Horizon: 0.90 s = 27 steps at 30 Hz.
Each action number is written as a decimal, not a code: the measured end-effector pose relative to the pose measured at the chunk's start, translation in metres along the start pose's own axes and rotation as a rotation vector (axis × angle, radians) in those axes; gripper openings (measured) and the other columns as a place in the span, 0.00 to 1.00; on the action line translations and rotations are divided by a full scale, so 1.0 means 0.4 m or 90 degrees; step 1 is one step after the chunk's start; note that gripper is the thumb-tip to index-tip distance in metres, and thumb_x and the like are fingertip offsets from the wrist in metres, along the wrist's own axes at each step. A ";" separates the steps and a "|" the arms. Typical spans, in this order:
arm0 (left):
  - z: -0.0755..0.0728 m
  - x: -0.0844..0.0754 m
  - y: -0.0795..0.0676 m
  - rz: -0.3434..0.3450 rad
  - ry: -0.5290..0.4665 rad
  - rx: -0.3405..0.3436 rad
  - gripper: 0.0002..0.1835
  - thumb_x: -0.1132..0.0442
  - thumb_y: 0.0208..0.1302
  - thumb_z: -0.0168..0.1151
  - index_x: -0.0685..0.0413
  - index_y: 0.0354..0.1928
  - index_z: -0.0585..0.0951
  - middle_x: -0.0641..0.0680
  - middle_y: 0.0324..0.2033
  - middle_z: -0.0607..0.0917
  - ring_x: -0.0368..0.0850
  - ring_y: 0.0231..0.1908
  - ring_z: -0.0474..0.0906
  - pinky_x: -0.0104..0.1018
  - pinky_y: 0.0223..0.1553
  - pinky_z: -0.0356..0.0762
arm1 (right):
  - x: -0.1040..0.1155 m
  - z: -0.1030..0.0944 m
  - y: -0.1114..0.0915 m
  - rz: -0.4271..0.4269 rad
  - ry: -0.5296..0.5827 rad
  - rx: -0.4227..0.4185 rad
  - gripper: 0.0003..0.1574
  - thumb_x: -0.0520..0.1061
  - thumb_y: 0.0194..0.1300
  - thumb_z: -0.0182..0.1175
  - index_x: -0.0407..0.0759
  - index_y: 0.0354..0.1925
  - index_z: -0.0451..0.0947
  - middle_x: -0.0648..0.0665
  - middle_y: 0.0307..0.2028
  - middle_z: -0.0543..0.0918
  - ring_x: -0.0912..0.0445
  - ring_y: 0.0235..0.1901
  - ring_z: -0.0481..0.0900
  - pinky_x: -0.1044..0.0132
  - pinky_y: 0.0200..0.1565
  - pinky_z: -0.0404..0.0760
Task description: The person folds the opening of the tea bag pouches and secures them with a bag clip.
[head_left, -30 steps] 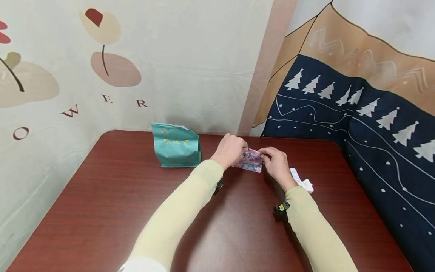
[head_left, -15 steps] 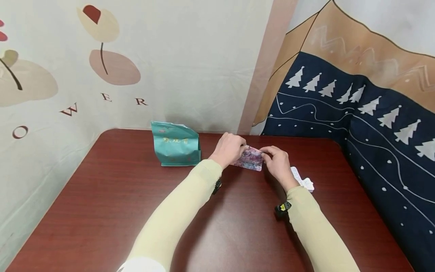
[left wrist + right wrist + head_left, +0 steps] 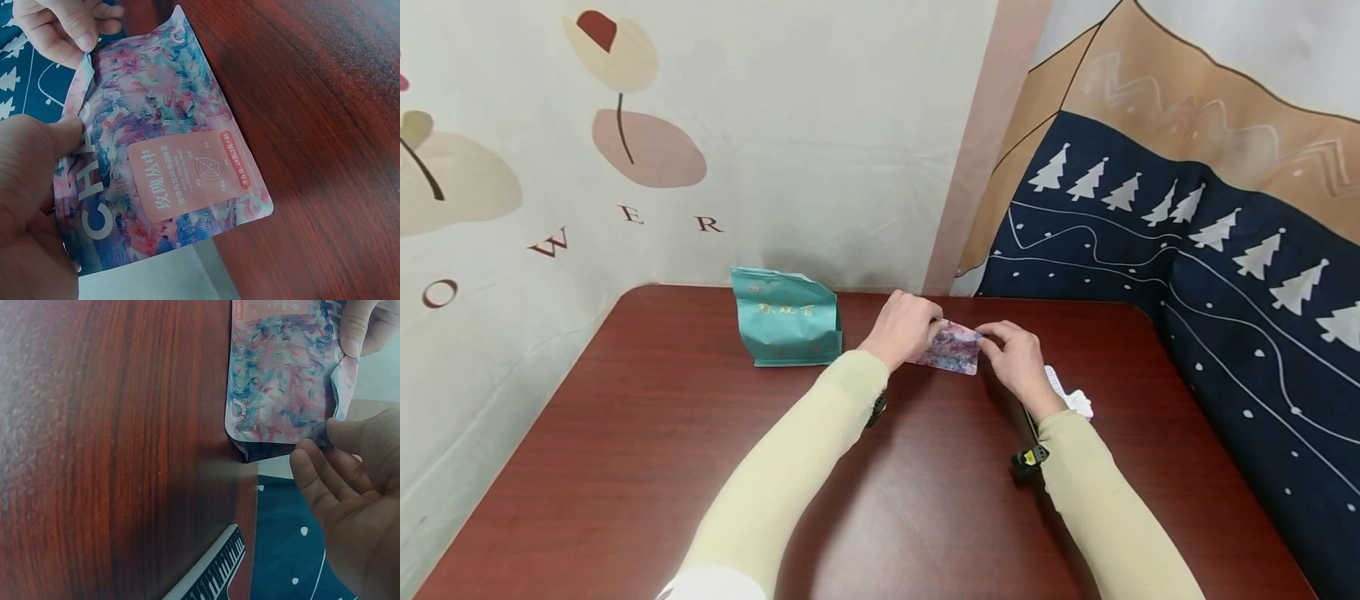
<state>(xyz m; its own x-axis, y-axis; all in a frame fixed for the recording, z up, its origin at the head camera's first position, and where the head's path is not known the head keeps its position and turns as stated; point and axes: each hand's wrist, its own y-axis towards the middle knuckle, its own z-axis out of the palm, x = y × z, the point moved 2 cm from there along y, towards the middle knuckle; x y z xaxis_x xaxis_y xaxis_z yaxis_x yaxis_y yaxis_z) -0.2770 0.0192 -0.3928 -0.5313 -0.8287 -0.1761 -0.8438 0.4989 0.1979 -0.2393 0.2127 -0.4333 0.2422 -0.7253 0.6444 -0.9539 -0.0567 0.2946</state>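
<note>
A tea pouch (image 3: 955, 350) with a pink, blue and purple painted pattern is held up over the far part of the table. My left hand (image 3: 904, 329) grips its top edge near one end; in the left wrist view the thumb (image 3: 56, 134) lies on the printed front (image 3: 150, 94). My right hand (image 3: 1015, 362) pinches the other top corner between thumb and fingers. Between the two hands the top edge is creased and bent, showing a pale strip (image 3: 345, 381) in the right wrist view. The inside of the pouch is hidden.
An upright teal bag (image 3: 788, 325) with gold writing stands left of my hands. A white narrow object (image 3: 1078, 403), ribbed with dark slots (image 3: 219, 569) in the right wrist view, lies right of my right hand, partly hidden. A cloth-covered wall (image 3: 850, 167) borders the reddish-brown table (image 3: 685, 467).
Both hands keep their hold on the pouch. My right wrist has shifted slightly to the right; the view has drifted a little.
</note>
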 end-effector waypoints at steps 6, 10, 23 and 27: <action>0.002 -0.002 -0.004 -0.017 -0.010 0.012 0.16 0.45 0.73 0.63 0.46 0.47 0.91 0.48 0.37 0.92 0.43 0.40 0.84 0.42 0.60 0.71 | 0.001 0.001 -0.002 0.006 -0.004 -0.003 0.12 0.35 0.69 0.66 0.35 0.50 0.87 0.34 0.48 0.87 0.39 0.49 0.84 0.45 0.54 0.82; 0.007 -0.002 -0.007 -0.029 0.002 0.019 0.21 0.39 0.69 0.65 0.47 0.49 0.91 0.47 0.37 0.92 0.43 0.40 0.84 0.41 0.57 0.71 | 0.001 0.002 -0.005 0.003 -0.002 0.003 0.12 0.35 0.69 0.66 0.34 0.50 0.87 0.34 0.47 0.87 0.39 0.48 0.84 0.45 0.53 0.82; 0.005 -0.002 -0.003 -0.034 -0.014 0.024 0.21 0.41 0.69 0.66 0.48 0.50 0.91 0.49 0.39 0.92 0.44 0.41 0.83 0.41 0.60 0.71 | 0.013 -0.013 -0.009 -0.015 -0.008 0.030 0.15 0.35 0.68 0.67 0.34 0.53 0.85 0.33 0.49 0.86 0.38 0.52 0.83 0.43 0.56 0.81; 0.000 -0.001 -0.002 -0.040 -0.021 0.031 0.21 0.41 0.69 0.65 0.47 0.52 0.90 0.49 0.42 0.92 0.44 0.44 0.83 0.41 0.62 0.70 | 0.014 -0.018 -0.010 -0.031 -0.017 0.033 0.17 0.35 0.68 0.67 0.34 0.54 0.85 0.33 0.50 0.86 0.37 0.52 0.83 0.42 0.57 0.80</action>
<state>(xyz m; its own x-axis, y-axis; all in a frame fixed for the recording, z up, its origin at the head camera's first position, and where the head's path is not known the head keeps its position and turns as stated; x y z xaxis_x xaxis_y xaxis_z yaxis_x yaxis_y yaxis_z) -0.2761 0.0192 -0.3931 -0.4781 -0.8507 -0.2187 -0.8782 0.4579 0.1385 -0.2330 0.2138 -0.4257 0.2838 -0.7389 0.6111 -0.9493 -0.1267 0.2878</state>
